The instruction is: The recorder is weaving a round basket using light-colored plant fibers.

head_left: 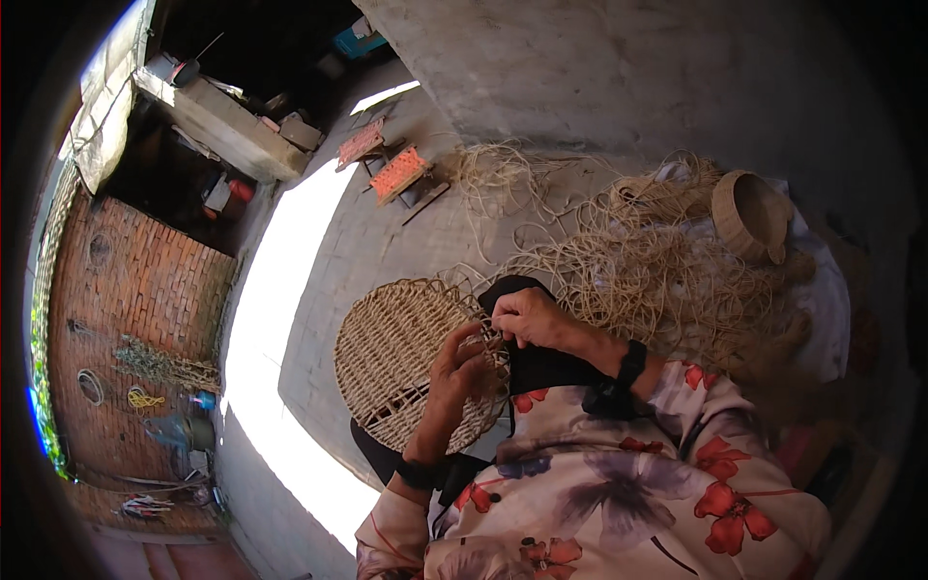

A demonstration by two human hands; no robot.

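Note:
A round woven piece of tan straw rope [396,333] rests across my lap and knees, its ribs packed in close rows. Loops of cord stand along its far right rim, and a few gaps show near its lower part. My left hand [462,365] lies over the right side of the piece, with fingers bent and closed at the rim. Beside it, my right hand [527,318] is closed in a pinch at the same edge. Both hands meet around a bit of cord there, mostly hidden by the fingers.
A big tangle of straw rope [667,261] spreads over white sheeting [826,290] on the right. A woven basket [749,217] lies tilted there. Two low stools with red woven seats [399,175] stand ahead. A brick wall [145,290] is at left.

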